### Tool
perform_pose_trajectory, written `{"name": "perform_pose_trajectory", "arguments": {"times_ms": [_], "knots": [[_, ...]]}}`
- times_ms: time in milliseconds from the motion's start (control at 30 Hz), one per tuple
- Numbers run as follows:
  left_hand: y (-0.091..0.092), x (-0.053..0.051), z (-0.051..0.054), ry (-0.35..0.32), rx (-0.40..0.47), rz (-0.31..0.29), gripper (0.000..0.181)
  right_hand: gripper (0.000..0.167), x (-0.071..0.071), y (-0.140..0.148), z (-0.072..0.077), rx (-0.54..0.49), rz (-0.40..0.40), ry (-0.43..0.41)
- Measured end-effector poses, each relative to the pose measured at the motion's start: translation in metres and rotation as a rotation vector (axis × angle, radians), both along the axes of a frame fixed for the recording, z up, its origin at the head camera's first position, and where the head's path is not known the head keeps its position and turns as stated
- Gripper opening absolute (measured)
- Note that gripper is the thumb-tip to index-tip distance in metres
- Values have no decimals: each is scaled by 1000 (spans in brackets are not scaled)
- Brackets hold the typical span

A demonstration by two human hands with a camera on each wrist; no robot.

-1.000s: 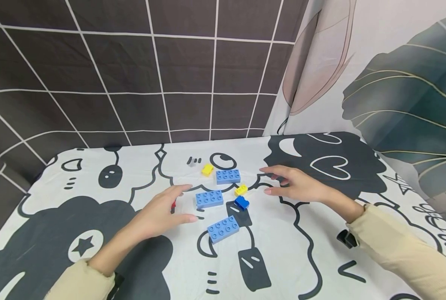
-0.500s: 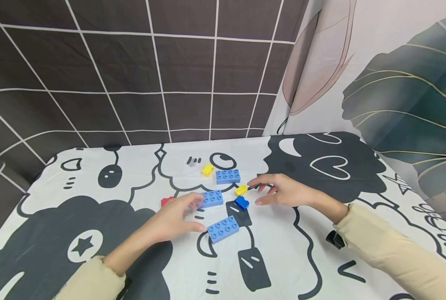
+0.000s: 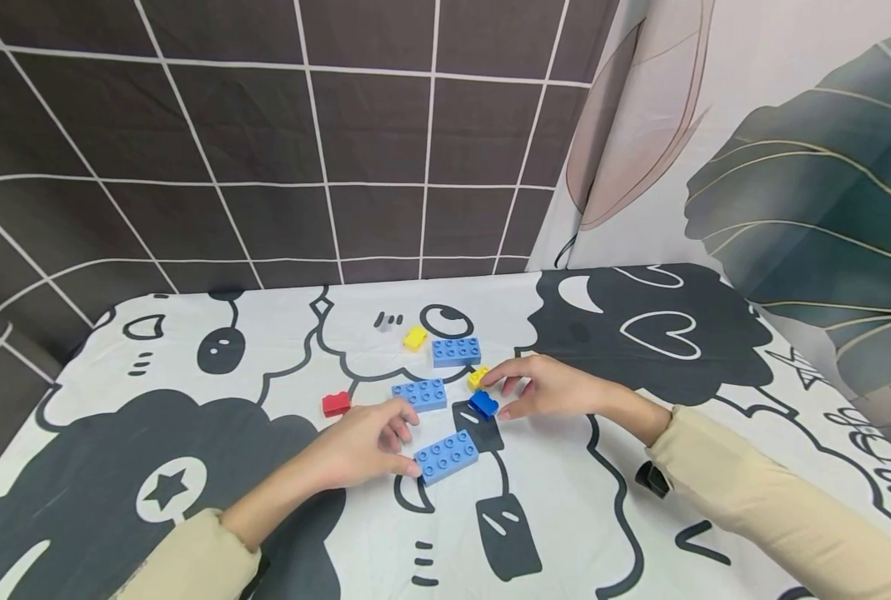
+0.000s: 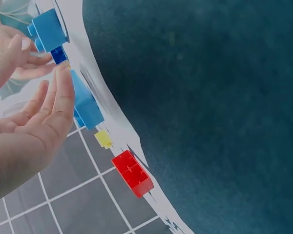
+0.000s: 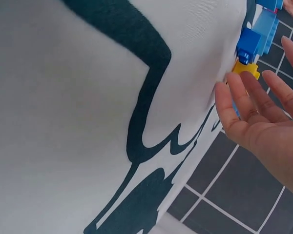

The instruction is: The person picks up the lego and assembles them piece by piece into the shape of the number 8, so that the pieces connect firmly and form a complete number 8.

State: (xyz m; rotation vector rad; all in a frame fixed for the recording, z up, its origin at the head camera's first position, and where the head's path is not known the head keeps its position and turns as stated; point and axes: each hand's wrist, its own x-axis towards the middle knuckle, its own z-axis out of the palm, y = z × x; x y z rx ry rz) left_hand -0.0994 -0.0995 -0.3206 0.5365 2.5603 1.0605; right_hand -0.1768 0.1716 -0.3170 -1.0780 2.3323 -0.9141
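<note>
Beside the front light-blue brick, my left hand has its thumb tip close to the brick's left end. In the left wrist view its thumb and fingers are apart. My right hand is at the small yellow brick and the small dark-blue brick. Its index fingertip meets or nearly meets the yellow brick, and its thumb is near the dark-blue one. In the right wrist view the fingers are spread, partly covering the yellow brick. Another light-blue brick sits just beyond my left fingers.
A red brick lies left of the bricks, behind my left hand. Farther back are a third light-blue brick and another yellow brick. Everything rests on a patterned white and dark cloth, with a grid-patterned curtain behind.
My left hand has come forward and right, then nearer the front light-blue brick, uncovering the red brick. My right hand has moved left to the small bricks. The near yellow brick has shifted slightly left.
</note>
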Motion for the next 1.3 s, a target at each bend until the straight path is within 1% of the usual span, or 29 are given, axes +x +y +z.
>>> {"name": "perform_pose_trajectory", "arguments": {"times_ms": [267,533,667,867,1033,1300], "knots": [[3,2,-1,-6,-4,-35,41,45,-3,-6,0,5,1,-28],[5,2,-3,-38,16,-56,40,44,-7,-8,-3,3,12,-45],[6,2,-4,-29,18,-69,40,43,-7,-10,-4,0,8,-51],[7,2,-7,-21,13,-76,40,41,-7,-11,-4,4,-10,-47],[8,2,-9,-13,5,-82,40,40,-7,-12,-5,6,-6,-28],[9,2,-9,-23,5,-88,39,40,-6,-13,-6,20,-13,-25]]}}
